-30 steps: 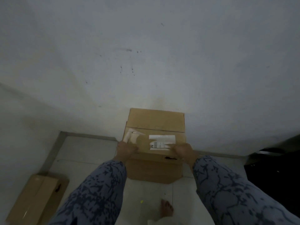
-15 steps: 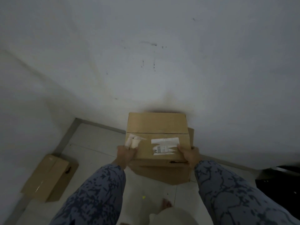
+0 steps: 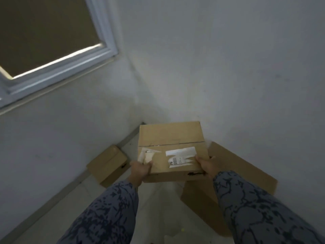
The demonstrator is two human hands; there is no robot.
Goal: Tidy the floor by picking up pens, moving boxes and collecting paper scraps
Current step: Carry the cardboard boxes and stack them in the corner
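In the corner where two white walls meet, a cardboard box (image 3: 171, 150) is held up off the floor (image 3: 52, 217) w/ both hands, top face toward the camera. Left hand (image 3: 139, 170) grips its near-left corner, thumb on top beside a torn white tape patch (image 3: 146, 155), other fingers curled under the edge. Right hand (image 3: 207, 166) grips the near-right corner the same way, thumb on top next to a ripped shipping label (image 3: 181, 156) w/ a barcode; fingers wrap round the side. Both arms wear blue patterned sleeves (image 3: 109, 213).

Below & right of the held box, a larger box (image 3: 242, 175) sits on the floor against the right wall (image 3: 228, 67), partly hidden by the right arm. To the left, a smaller box (image 3: 107, 164) lies on the floor against the left wall (image 3: 61, 129), near the corner. Pale tiled floor runs btwn them. A small yellow-green speck (image 3: 183, 230) sits on the floor near the bottom edge; beside it something pale, too blurred to tell.

Upper left, a window (image 3: 44, 32) w/ white frame, pane dark, thin bright strip along its lower edge.
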